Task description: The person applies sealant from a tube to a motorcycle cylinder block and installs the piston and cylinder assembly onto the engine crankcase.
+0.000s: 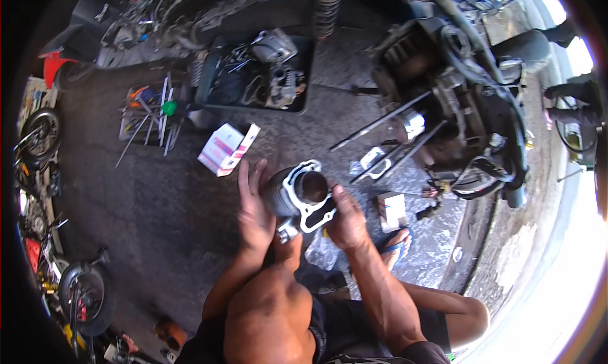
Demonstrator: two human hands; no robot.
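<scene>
An engine cylinder [285, 196], a finned metal block with a round bore, is held up in front of my knees. A pale gasket-shaped face around the bore is turned toward me. My right hand [347, 219] grips the block's right edge, thumb on top, its other fingers mostly hidden. On the opposite side, my left hand [254, 209] has its fingers stretched out beside the fins, slightly blurred; whether the palm touches the metal I cannot tell. Beyond the cylinder stands a partly dismantled engine [456, 111], with long studs [380, 120] and a shiny piston [413, 125] sticking out toward the left.
An open white box [221, 150] lies on the dark floor. Behind it are a dark bin [306, 79] of engine parts and a wire basket [149, 120] of tools. A small white box [392, 211] and a gasket [379, 161] in plastic lie near the studs. Wheels [85, 297] line the left.
</scene>
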